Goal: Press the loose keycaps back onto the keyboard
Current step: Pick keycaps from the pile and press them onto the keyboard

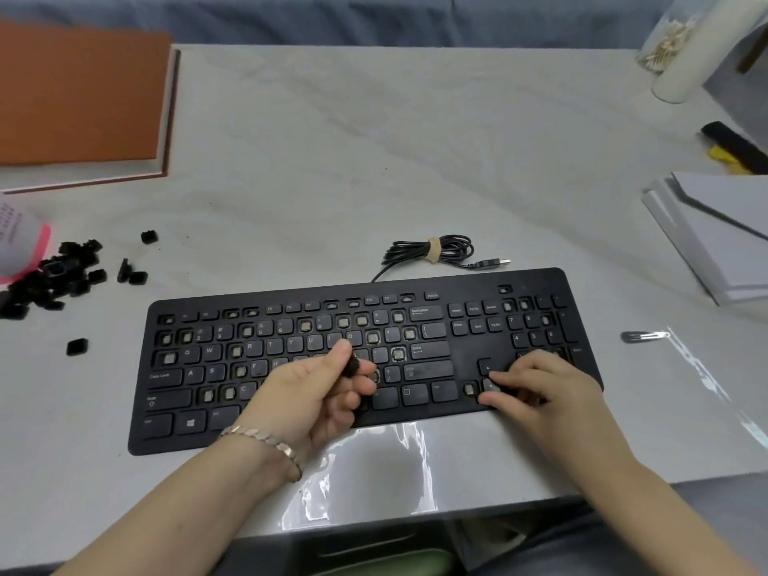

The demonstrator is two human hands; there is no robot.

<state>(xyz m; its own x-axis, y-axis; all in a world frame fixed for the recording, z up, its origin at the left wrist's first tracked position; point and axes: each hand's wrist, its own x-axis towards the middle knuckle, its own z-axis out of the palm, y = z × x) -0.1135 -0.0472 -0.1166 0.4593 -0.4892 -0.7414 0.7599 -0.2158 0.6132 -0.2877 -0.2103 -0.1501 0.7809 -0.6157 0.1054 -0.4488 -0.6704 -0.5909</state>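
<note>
We are working at a black keyboard point(465, 359) that is lying flat on the pale surface point(332, 160), close to its near edge. Many of its sockets are standing bare, showing pale stems among the seated keys.

Our left hand point(316, 392) is hovering over the middle of the keyboard, thumb and forefinger pinching one small black keycap point(353, 365) just above the lower letter rows. A bracelet point(266, 442) is sitting on that wrist.

Our right hand point(540, 388) is resting over the arrow cluster at the keyboard's right end, its fingers bent down, and the fingertips point(505, 380) are touching a grey-looking cap point(490, 384) there. Whether that hand is pinching the cap or only pressing on it, we cannot tell.

The rest of the loose keycaps are lying in a pile point(54, 276) well to the left of the keyboard, with a few strays near it, one point(77, 347) sitting alone between the pile and the keyboard's left end.

The cable point(432, 249) is lying coiled and tied just behind the keyboard, its plug pointing right. A clear plastic sheet point(374, 463) is gleaming just in front of the keyboard. An orange book point(79, 97) is lying far behind the keyboard's left end, and a grey box point(715, 234) is lying off to the right.
</note>
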